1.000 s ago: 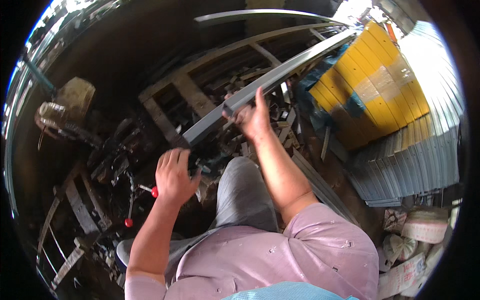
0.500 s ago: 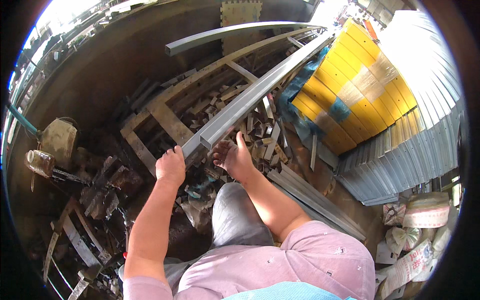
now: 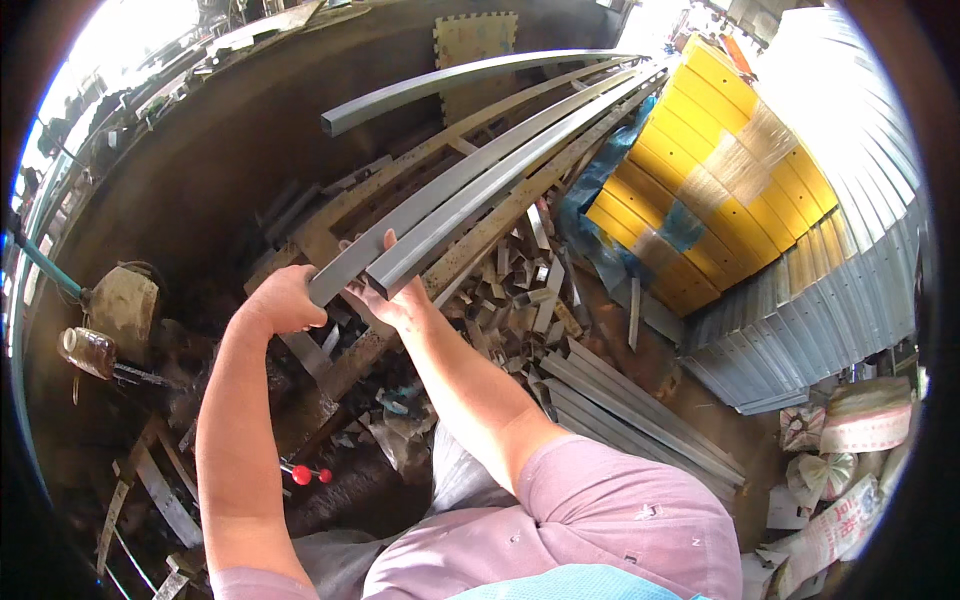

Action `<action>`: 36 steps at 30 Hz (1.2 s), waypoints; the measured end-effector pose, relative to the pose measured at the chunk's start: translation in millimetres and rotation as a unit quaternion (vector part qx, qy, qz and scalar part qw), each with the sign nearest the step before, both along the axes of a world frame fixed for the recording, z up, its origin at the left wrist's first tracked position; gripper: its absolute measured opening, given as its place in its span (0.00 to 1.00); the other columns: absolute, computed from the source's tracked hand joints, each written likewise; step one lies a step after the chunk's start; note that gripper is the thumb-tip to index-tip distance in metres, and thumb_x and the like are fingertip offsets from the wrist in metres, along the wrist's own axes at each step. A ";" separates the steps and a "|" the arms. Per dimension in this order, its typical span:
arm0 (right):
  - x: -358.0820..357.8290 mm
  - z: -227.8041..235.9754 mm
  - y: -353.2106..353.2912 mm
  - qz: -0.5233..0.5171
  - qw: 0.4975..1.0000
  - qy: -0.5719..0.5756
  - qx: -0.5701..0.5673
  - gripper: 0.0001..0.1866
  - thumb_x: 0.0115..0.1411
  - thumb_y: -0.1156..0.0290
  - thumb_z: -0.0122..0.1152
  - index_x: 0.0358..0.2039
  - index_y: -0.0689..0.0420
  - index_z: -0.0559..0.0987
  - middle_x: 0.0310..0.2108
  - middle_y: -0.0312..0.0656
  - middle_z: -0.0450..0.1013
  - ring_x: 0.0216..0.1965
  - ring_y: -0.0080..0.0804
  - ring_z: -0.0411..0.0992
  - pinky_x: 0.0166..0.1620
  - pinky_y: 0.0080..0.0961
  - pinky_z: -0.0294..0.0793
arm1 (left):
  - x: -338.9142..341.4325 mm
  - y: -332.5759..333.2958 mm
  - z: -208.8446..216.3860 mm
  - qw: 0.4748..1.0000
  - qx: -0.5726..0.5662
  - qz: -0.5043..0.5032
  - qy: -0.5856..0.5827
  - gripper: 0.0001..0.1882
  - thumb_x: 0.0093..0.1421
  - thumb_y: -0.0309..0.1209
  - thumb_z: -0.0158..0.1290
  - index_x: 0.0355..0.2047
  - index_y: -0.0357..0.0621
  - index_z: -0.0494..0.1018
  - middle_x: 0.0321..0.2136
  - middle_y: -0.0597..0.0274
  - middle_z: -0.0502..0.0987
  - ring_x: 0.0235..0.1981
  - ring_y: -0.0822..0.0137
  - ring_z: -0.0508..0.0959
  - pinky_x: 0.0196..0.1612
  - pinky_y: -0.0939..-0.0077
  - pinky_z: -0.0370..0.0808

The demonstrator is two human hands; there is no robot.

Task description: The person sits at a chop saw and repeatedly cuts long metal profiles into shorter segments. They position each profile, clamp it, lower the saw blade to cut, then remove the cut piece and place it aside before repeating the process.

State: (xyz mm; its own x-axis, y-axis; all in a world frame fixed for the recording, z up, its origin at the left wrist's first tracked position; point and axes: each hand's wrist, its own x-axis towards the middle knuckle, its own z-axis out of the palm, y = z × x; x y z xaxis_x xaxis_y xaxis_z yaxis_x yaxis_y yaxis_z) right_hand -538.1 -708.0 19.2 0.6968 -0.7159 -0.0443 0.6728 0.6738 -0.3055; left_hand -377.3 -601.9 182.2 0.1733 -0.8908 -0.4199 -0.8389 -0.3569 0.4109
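Two long grey square metal tubes slant away from me, their near ends by my hands. My left hand (image 3: 284,301) grips the near end of the left tube (image 3: 400,230). My right hand (image 3: 398,300) reaches under the right tube (image 3: 450,222) and cups the left tube from below. Its thumb stands up between the tubes, and its fingertips show past the left tube's far side. The right tube's open end lies over this palm, hiding part of it.
A rusty frame (image 3: 445,272) runs beneath the tubes, above a heap of metal offcuts (image 3: 520,270). Another grey tube (image 3: 430,85) lies farther back. Stacked yellow panels (image 3: 720,170), grey metal sheets (image 3: 810,310) and sacks (image 3: 865,415) stand right. Red knobs (image 3: 302,474) show near my left arm.
The left tube has shifted left, opening a gap from the right one. My left hand moved left with it. My right hand went from open beside the tubes to under them.
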 end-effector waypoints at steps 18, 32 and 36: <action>57.3 -14.8 -14.8 -0.067 0.988 0.138 -0.030 0.31 0.73 0.38 0.67 0.60 0.49 0.75 0.53 0.44 0.79 0.56 0.42 0.78 0.62 0.63 0.77 | 6.7 -0.8 -59.3 0.944 -0.132 -0.003 -0.303 0.20 0.59 0.27 0.63 0.52 0.43 0.74 0.44 0.44 0.87 0.49 0.42 0.87 0.54 0.49 0.84; 55.6 -11.6 -10.8 -0.089 0.990 0.107 -0.028 0.29 0.72 0.40 0.69 0.59 0.50 0.78 0.50 0.40 0.80 0.49 0.36 0.81 0.49 0.47 0.86 | 69.0 24.6 -33.9 0.996 -0.046 0.049 -0.066 0.35 0.45 0.35 0.72 0.55 0.38 0.83 0.53 0.41 0.86 0.55 0.43 0.85 0.62 0.55 0.80; 42.6 -15.8 -15.9 -0.145 0.961 0.206 -0.116 0.31 0.70 0.39 0.70 0.55 0.53 0.78 0.47 0.41 0.80 0.46 0.37 0.81 0.44 0.45 0.86 | 72.4 36.5 -31.6 0.998 -0.040 0.041 -0.031 0.35 0.45 0.36 0.72 0.55 0.37 0.83 0.50 0.39 0.87 0.54 0.43 0.85 0.61 0.55 0.81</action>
